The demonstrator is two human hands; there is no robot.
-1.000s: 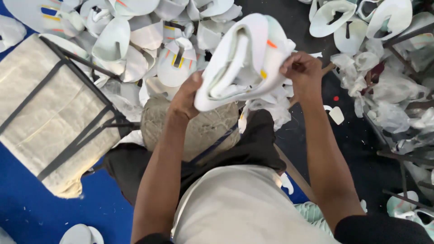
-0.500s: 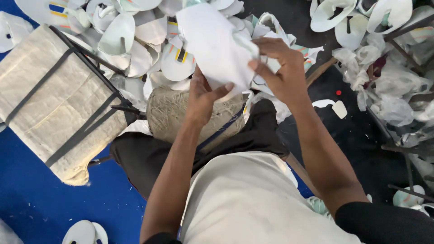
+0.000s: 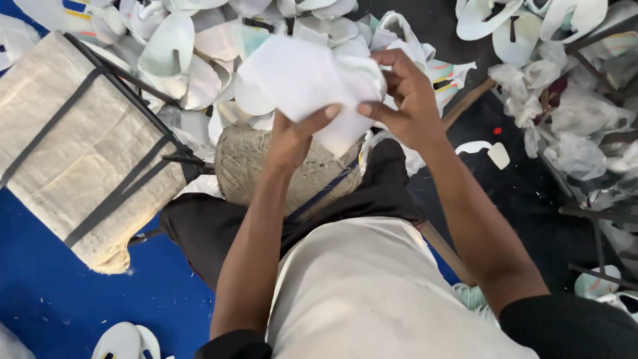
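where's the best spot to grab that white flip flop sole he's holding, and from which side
Probably by its long edges near the middle, coming from below on the person's side. The white sole is held up with its flat underside facing the camera; the left hand grips its lower edge, and the right hand pinches its right end with the fingers. The rounded left end is free but wider.

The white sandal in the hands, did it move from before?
Yes. The white sandal has turned over, bare sole now up, and shifted left, toward the woven sack.
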